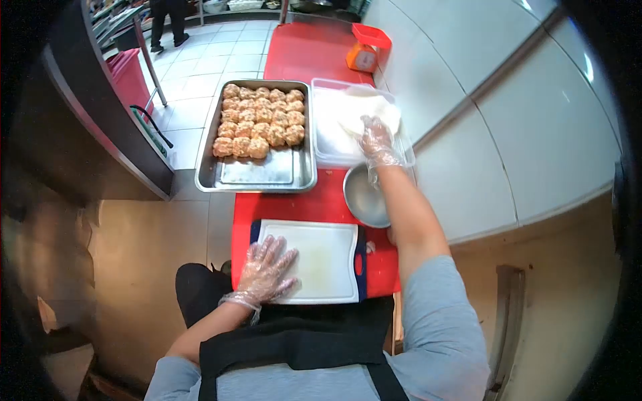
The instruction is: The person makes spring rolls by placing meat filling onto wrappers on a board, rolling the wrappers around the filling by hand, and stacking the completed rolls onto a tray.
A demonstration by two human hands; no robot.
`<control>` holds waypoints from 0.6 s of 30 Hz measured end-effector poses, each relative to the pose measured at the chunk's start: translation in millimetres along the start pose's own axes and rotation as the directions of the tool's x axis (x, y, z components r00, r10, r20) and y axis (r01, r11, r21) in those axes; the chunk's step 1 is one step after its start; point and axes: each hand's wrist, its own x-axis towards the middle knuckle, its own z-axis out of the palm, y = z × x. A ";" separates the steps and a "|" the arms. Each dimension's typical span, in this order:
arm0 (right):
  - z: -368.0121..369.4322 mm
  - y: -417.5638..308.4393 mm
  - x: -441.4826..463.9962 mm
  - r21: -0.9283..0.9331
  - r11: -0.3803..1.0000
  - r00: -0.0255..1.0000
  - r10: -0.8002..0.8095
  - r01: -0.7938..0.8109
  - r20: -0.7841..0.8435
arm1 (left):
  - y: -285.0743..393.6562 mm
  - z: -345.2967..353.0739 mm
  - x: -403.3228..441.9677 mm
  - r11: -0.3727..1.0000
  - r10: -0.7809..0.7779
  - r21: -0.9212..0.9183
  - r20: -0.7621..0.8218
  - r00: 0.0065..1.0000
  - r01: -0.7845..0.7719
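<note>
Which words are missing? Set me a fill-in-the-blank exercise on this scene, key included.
The left hand lies on the cutting board, whose middle is ____.
The right hand reaches into the plastic container, which in the picture stands to the ____ of the metal tray.
The table beneath the cutting board is ____.
The scale has an ____ body.

Missing words: white; right; red; orange.

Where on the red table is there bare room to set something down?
The red table is free beyond the metal tray and plastic tub, left of the orange scale, and between tray, bowl and cutting board. The board is bare right of the left hand. Crowded: the wall side, where tub, right hand and bowl bunch together.
</note>
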 end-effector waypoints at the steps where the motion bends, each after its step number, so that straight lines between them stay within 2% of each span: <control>1: 15.5 0.7 3.7 -0.131 0.982 0.981 0.152 -0.135 0.125 | 0.4 -1.0 0.5 1.000 0.003 0.007 -0.010 1.000 -0.002; 4: 40.7 35.7 20.7 -0.278 0.954 0.940 0.190 -0.109 0.284 | -1.0 -3.3 -1.0 0.999 -0.004 -0.039 -0.019 1.000 0.003; 6: 43.5 73.5 51.5 -0.108 0.942 0.927 0.333 -0.318 0.173 | -2.3 -2.5 -2.0 0.999 -0.010 -0.053 -0.025 1.000 0.008; 7: 32.4 91.6 72.0 -0.125 0.942 0.934 0.328 -0.312 0.142 | -2.4 -1.4 -1.7 0.999 -0.009 -0.044 -0.030 0.999 0.008; 9: -14.6 100.8 103.5 -0.038 0.968 0.965 0.243 -0.248 -0.098 | -1.5 0.7 -1.0 0.999 -0.007 -0.033 -0.036 0.999 0.006; 11: -66.8 96.4 131.4 0.021 0.996 0.923 0.090 -0.088 -0.374 | -3.0 3.6 -2.1 1.000 -0.004 -0.028 -0.036 0.999 0.003; 13: -123.2 71.9 150.6 0.072 0.997 0.915 0.046 -0.018 -0.401 | -3.0 2.4 -2.0 0.999 -0.009 -0.033 -0.023 1.000 0.009; 15: -178.3 25.8 141.7 0.246 0.969 0.944 0.115 -0.038 -0.308 | -3.8 4.5 -3.5 1.000 -0.004 -0.024 -0.031 1.000 0.003; 18: -205.0 8.0 120.5 0.507 0.856 0.995 -0.096 0.101 -0.036 | -6.1 6.9 -3.6 0.999 -0.004 -0.031 -0.010 1.000 0.003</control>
